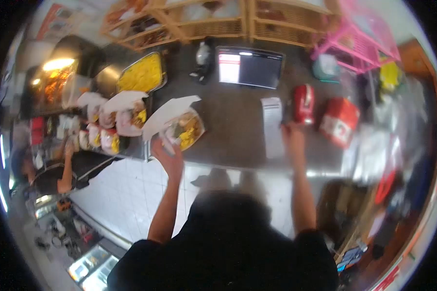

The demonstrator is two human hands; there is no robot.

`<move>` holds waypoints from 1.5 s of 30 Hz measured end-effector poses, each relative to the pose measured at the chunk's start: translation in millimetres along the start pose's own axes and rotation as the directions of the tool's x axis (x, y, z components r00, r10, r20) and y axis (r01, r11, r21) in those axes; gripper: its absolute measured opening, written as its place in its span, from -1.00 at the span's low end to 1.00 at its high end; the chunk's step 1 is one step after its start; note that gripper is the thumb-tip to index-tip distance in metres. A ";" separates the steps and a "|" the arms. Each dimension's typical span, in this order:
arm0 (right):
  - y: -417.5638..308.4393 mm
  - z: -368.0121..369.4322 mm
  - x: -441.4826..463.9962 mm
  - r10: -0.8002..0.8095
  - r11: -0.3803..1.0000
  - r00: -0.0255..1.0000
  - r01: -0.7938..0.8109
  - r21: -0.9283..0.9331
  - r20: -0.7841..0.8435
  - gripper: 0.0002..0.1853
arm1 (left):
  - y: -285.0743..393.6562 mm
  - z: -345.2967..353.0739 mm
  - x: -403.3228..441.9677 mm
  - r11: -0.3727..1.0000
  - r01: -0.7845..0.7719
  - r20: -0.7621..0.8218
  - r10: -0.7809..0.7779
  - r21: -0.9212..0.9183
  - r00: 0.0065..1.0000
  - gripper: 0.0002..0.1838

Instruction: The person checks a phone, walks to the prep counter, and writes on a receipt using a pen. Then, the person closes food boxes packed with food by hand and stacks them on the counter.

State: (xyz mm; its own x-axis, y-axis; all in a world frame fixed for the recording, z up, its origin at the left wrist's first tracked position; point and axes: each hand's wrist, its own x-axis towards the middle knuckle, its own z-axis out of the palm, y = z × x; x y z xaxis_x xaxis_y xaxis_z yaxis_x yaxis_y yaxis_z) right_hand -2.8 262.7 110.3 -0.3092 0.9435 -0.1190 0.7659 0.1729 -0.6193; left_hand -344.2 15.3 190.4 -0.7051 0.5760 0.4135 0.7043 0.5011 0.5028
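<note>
An open white takeaway box (198,139) with yellow and brown food inside stands on the dark counter, its lid (166,116) folded back to the left. My left hand (169,156) grips the near left side of this box, thumb and fingers at its edge. My right hand (293,135) is at the near end of a red, rounded object (304,103) that looks like a stapler. Beside that hand lies a long white printed slip (273,127). Blur hides the right fingertips, so whether they touch the red object or the slip is unclear.
More filled open boxes (131,116) line the left side, near a tray of yellow food (142,72). A screen (250,67) stands at the back. Right are a red-and-white pack (341,121) and plastic bags (369,150). Another person's arm (66,169) reaches in at far left.
</note>
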 end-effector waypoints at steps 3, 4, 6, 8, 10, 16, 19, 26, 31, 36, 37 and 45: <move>-5.2 -17.3 -58.4 -0.073 0.997 0.987 0.074 -0.001 0.144 -0.78 | -50.2 -19.4 76.0 0.999 0.001 -0.238 0.007 0.036 0.971 -0.44; 4.7 -13.7 -80.8 -0.125 0.989 0.974 0.137 -0.055 0.187 -0.77 | -66.5 -26.3 92.5 0.999 0.006 -0.260 0.004 0.038 0.966 -0.44; 17.9 -0.8 -118.5 -0.154 0.988 0.934 0.149 0.042 0.321 -0.70 | -104.6 -31.2 111.7 0.953 0.303 0.430 -0.283 0.024 0.857 -0.52; -18.4 -13.5 -133.5 -0.064 0.980 0.738 0.175 -0.100 0.672 -0.67 | -162.9 -25.3 94.2 0.985 0.121 0.498 -0.168 0.126 0.851 -0.55; -46.0 -31.8 -138.3 -0.073 0.997 0.752 0.043 0.061 0.655 -0.73 | -111.8 -44.2 88.4 0.968 0.209 0.601 -0.252 0.142 0.758 -0.62; 30.5 13.3 -98.8 -0.144 0.989 0.945 0.140 0.037 0.294 -0.72 | -47.9 -54.0 17.0 0.898 0.440 0.620 -0.337 -0.015 0.708 -0.66; -1.3 -7.5 -33.5 0.064 0.996 0.990 -0.057 -0.063 0.123 -0.67 | -30.6 -50.0 0.2 0.934 0.357 0.538 -0.312 0.022 0.783 -0.56; -12.4 -2.5 17.0 0.154 0.967 0.988 -0.156 -0.204 -0.028 -0.71 | 65.4 -48.2 -41.1 0.998 -0.063 0.175 0.063 -0.008 0.982 -0.37; 5.2 3.3 -61.5 0.114 0.980 0.924 -0.164 0.109 0.364 -0.80 | 27.8 -23.4 -9.8 0.744 0.566 0.229 -0.518 -0.354 0.824 -0.43; -40.1 -10.0 -135.6 -0.095 0.976 0.802 -0.042 0.216 0.590 -0.73 | -0.1 -22.8 -56.9 0.869 0.488 0.340 -0.437 -0.078 0.833 -0.62; -51.0 -5.3 -138.6 -0.057 0.959 0.691 -0.162 0.232 0.720 -0.70 | 1.1 -22.0 -77.0 0.892 0.431 0.332 -0.370 -0.134 0.868 -0.64; -76.0 62.0 -77.1 0.017 0.805 0.834 -0.339 0.487 0.552 -0.78 | 58.8 -22.2 -170.1 0.660 0.679 0.802 -0.193 -0.321 0.566 -0.79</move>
State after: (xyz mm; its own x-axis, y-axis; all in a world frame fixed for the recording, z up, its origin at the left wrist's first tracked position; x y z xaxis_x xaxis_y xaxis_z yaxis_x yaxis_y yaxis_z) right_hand -72.1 159.3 118.4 -0.5558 0.6334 -0.5384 0.4470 -0.3184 -0.8360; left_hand -184.7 -67.5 166.4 -0.4688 0.7470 -0.4713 -0.0405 0.5149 0.8563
